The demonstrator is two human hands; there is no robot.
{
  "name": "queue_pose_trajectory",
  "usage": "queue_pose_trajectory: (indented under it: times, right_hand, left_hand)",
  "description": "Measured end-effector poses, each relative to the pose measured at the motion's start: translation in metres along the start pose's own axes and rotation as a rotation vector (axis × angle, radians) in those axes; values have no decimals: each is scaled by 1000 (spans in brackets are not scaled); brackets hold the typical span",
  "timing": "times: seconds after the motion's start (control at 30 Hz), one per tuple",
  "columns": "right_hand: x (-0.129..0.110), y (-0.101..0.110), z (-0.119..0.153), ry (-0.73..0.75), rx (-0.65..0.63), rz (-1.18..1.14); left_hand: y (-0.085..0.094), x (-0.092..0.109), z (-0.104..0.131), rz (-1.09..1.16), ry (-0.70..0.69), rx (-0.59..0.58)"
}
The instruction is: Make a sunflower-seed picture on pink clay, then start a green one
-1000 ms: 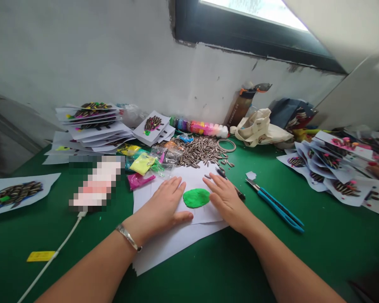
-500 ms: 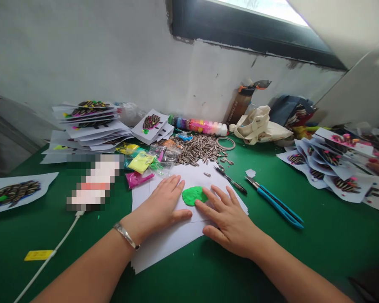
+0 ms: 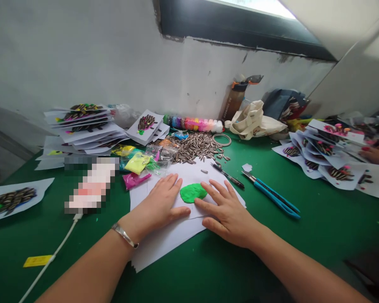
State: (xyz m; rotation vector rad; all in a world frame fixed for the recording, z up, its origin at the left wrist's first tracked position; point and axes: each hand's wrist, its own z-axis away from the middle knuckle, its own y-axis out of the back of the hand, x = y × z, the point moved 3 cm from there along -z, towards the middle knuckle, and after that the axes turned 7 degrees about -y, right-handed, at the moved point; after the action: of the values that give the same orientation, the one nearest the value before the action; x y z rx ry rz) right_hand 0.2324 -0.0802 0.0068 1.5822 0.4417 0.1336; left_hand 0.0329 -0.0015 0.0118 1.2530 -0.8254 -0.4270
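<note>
A flattened oval of bright green modelling clay lies on a stack of white paper. My left hand rests flat on the paper to the left of the clay, fingers extended, a silver bangle on the wrist. On the other side, my right hand is spread, its fingertips over or against the clay's right edge; exact contact is hard to make out. One loose sunflower seed sits on the paper beyond the clay. A black pen lies at the paper's right edge.
Beyond the paper are a heap of sunflower seeds, packets of coloured clay and a tape roll. A blue utility knife lies right. Seed pictures stand stacked left and right, where another person's hand shows.
The view has shifted slightly, so the background sits a little further left. Both hands and the green clay keep nearly the same places on the paper.
</note>
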Motion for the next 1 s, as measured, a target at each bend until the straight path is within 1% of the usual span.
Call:
queue_pose_trajectory:
  times: [0.17,0.43,0.6,0.77,1.0]
  right_hand:
    - [-2,-2,-2,10,4,13]
    - [-6,-3,-5,39,23,21]
    - [-8,-2,-10,76,6,18]
    - [-11,3,-17,96,28,6]
    - [-10,10,-29,101,-26,-33]
  left_hand:
    - [1,0,0,10,3,-3]
    - [2,0,1,28,-25,46]
    - [3,2,1,20,-6,19]
    - [1,0,2,29,-26,60]
    - [-5,-4,3,14,-37,76]
